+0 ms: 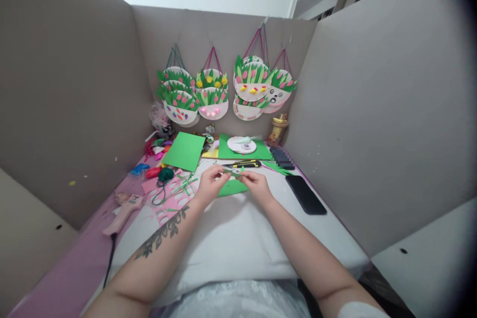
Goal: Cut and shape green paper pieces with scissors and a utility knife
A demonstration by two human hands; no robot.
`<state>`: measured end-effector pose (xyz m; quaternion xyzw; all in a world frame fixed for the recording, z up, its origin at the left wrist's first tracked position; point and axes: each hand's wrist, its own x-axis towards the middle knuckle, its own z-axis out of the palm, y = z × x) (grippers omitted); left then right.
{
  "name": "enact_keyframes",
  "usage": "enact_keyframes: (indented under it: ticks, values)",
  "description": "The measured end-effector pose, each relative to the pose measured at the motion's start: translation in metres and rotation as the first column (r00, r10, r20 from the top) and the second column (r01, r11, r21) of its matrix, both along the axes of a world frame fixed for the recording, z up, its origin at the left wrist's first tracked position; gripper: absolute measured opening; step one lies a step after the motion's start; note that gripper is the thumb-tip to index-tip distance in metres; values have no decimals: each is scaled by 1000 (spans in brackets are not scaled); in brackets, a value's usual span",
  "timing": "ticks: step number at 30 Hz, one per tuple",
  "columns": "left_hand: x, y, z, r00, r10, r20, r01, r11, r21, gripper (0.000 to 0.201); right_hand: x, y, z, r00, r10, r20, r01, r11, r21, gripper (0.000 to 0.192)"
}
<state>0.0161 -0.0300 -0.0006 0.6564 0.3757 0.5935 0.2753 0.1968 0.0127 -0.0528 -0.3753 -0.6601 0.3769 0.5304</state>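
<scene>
Between grey partition walls (67,99), a cluttered white table (231,238) holds green paper (184,150).

Soft, even light from above; wide-angle bending and dark vignette at right edge.

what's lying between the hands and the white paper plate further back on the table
In the head view, a yellow-and-black utility knife lies crosswise between the hands and the white paper plate, at the front edge of the green sheet under the plate.
</scene>
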Motion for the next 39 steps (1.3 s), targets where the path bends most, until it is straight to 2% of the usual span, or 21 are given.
enact_keyframes:
  ticks: [4, 8, 11, 14, 16, 18, 21, 23, 25, 28, 32, 34, 39]
  values:
    - [-3, 6, 0, 985, 48, 167, -29, 993, -115, 29, 6, 5, 3, 998, -59, 2, 59, 998, -21, 21]
    - [-12, 10, 7, 931, 191, 312, -142, 975, -172, 27, 15, 12, 4, 990, -140, 2, 139, 989, -52, 23]
    - [-17, 12, 8, 916, 307, 260, -276, 950, -149, 25, 15, 13, 4, 979, -189, -79, 184, 981, -67, 26]
    - [-14, 12, 4, 941, 320, 113, -315, 947, -58, 21, 6, 6, 5, 981, -177, -77, 175, 984, -33, 31]
    - [-9, 11, 1, 958, 283, 44, -283, 959, -5, 21, -3, -1, 7, 988, -157, 4, 157, 987, 11, 34]
    - [-5, 9, 0, 971, 237, 32, -237, 971, -5, 22, -9, -6, 8, 979, -178, 99, 171, 983, 71, 28]
    - [-2, 10, -3, 975, 195, 105, -186, 978, -97, 20, -14, -11, 10, 957, -225, 181, 203, 970, 134, 17]
    - [1, 11, -7, 981, 141, 132, -118, 979, -165, 19, -16, -13, 10, 958, -205, 201, 182, 975, 126, 18]
    - [4, 13, -12, 991, 37, 126, -8, 974, -226, 23, -17, -15, 10, 967, -158, 201, 139, 985, 104, 19]
    - [9, 16, -22, 991, -49, 121, 88, 937, -339, 29, -20, -17, 10, 978, -123, 169, 118, 992, 39, 21]
    - [14, 16, -29, 982, 5, 189, 83, 887, -454, 38, -22, -19, 11, 998, -21, 52, 26, 994, -108, 22]
    - [15, 15, -29, 955, 1, 296, 147, 866, -478, 40, -22, -20, 13, 999, 5, 35, -2, 996, -92, 20]
    - [15, 11, -23, 870, -34, 492, 326, 788, -522, 44, -15, -17, 12, 984, -63, 169, 55, 997, 48, 16]
